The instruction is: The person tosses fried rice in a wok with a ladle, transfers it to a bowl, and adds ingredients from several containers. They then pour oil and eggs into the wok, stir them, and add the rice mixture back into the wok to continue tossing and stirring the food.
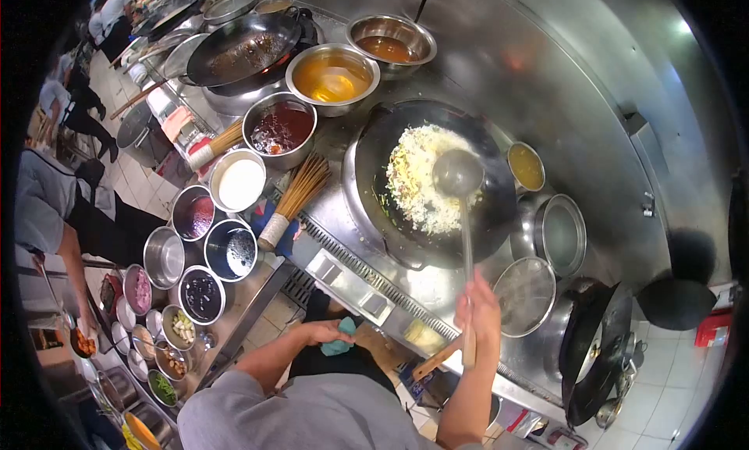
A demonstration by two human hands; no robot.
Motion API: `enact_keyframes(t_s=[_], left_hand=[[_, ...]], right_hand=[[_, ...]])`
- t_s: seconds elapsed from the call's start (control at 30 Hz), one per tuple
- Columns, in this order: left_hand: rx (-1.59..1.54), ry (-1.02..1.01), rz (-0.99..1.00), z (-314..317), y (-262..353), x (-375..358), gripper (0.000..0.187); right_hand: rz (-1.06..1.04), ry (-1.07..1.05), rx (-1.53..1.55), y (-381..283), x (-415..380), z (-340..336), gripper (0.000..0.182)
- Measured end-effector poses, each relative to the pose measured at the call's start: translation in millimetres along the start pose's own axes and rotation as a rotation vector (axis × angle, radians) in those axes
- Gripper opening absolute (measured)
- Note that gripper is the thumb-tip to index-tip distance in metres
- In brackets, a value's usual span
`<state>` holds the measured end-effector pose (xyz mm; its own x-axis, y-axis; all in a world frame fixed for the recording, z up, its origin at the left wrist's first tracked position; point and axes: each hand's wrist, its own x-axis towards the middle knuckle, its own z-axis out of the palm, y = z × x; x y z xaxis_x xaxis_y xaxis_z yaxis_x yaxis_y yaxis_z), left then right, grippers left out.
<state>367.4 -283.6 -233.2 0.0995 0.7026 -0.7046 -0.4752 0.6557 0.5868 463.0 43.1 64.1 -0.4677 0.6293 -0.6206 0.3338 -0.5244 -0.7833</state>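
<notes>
My right hand [479,308] is wrapped round the long handle of a ladle [458,174]. The ladle's round bowl rests over fried rice [421,181], which is white with yellow and green bits. That rice lies in a large dark wok [491,224] set into the steel range. Down by my waist, my left hand [318,333] is closed on a folded green cloth [339,341]. A wooden handle [437,359] sticks out close to my right wrist; what it belongs to is hidden.
Left of the wok lie a bamboo brush [300,192] and bowls of red sauce [279,130] and yellow liquid [333,75]. A strainer [524,296] and stacked woks [597,356] stand at right. Another person [47,208] works at far left beside several ingredient bowls.
</notes>
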Motion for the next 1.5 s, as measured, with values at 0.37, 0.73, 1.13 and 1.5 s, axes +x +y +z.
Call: enact_keyframes(t_s=[0.37, 0.73, 1.13, 1.5], left_hand=[[-0.620, 0.281, 0.251, 66, 286, -73, 0.066], [-0.613, 0.374, 0.328, 39, 272, 0, 0.011], [-0.572, 0.274, 0.416, 20, 226, 6, 0.013], [-0.680, 0.259, 0.311, 41, 288, -33, 0.006]], right_hand=[[-0.820, 0.232, -0.870, 11, 103, -19, 0.057], [-0.417, 0.168, -1.394, 60, -120, -6, 0.058], [-0.451, 0.326, -1.189, 89, -44, 17, 0.062], [-0.287, 0.165, -0.938, 94, -124, 22, 0.057]])
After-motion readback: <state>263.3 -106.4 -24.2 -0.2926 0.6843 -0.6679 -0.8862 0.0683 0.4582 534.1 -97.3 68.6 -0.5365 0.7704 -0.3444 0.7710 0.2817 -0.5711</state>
